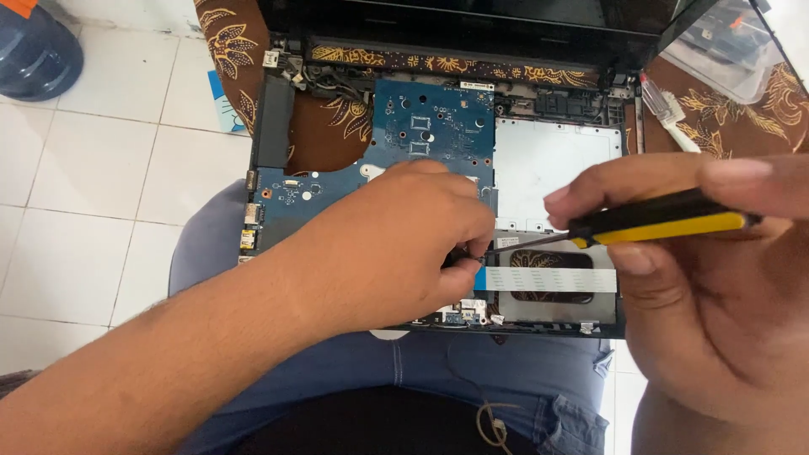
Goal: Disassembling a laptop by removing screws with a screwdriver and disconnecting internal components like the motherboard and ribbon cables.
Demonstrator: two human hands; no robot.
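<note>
The black-and-yellow-handled screwdriver (657,221) sits pinched in your right hand (708,286), thumb and fingers closed round the grip so that its thin shaft slants down-left to a spot at the edge of the blue circuit board (404,135), where your left hand (404,244) rests with its fingertips curled together, seemingly steadying a small dark part there, though what they hold is too hidden to tell. Around them the opened black laptop base (556,160) lies across your lap on blue jeans (472,371), a flat white ribbon cable (548,279) just beside the tip, with a brown patterned cloth (742,118) and clear plastic box (725,42) farther off.
</note>
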